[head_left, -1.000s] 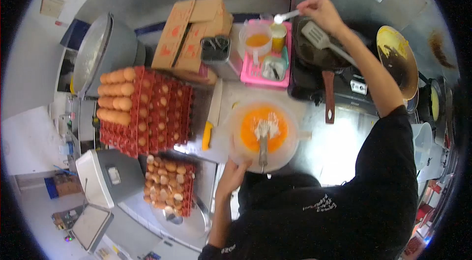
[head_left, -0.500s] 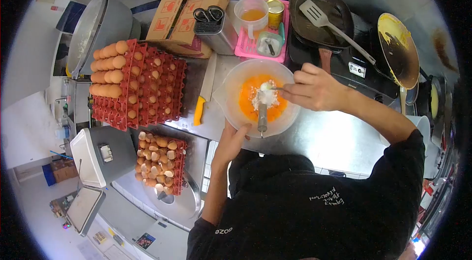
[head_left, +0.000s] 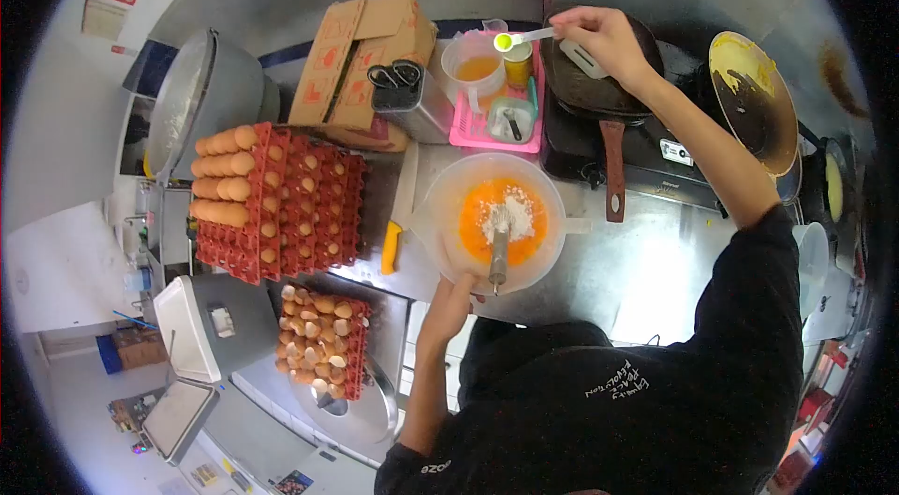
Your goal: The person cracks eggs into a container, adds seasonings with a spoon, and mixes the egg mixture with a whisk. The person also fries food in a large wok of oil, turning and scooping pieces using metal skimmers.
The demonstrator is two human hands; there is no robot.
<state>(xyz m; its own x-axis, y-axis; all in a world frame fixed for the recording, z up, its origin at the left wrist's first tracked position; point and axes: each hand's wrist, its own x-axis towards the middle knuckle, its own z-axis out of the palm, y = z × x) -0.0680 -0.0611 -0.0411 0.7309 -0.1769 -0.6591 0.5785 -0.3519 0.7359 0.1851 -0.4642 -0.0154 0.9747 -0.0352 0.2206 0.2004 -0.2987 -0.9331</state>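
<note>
A white measuring spoon is pinched in my right hand; its bowl, showing yellow-green, is above the yellow can and beside the measuring jug. My left hand grips the near rim of the translucent mixing bowl. Inside the bowl, orange egg liquid has white powder on it, and a metal whisk leans with its handle toward me. The pink basket holds the jug, the can and a small container.
Stacked red egg trays stand left, with a tray of shells nearer. A yellow-handled knife lies left of the bowl. Behind are a cardboard box and scissors on a metal holder. Pans sit right.
From over the bowl, my right hand has moved back and up with the spoon to above the pink basket. My left hand stays at the bowl's rim. The camera view has shifted.
</note>
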